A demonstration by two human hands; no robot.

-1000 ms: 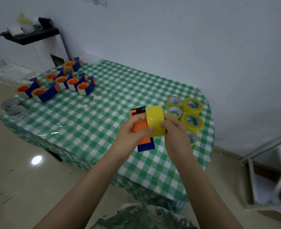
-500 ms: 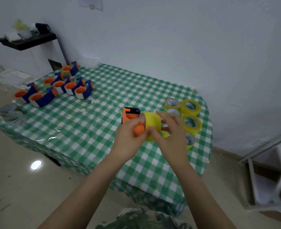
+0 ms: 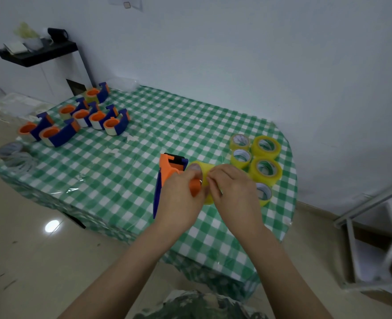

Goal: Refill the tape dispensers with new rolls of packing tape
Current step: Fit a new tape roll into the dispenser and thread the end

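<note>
My left hand (image 3: 179,201) grips the orange-and-blue plastic tape dispenser (image 3: 167,168); my right hand (image 3: 236,194) — fingers curled — pinches the yellow packing-tape roll (image 3: 205,169).

Yellow tape roll (image 3: 203,168) mostly behind right hand (image 3: 235,192).

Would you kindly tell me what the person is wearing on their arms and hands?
The left forearm and right forearm are bare to the frame's edge: no sleeves show. The left hand and right hand carry no gloves, rings, watch or bracelet that I can see. A green camouflage-patterned garment shows at the bottom edge.
</note>
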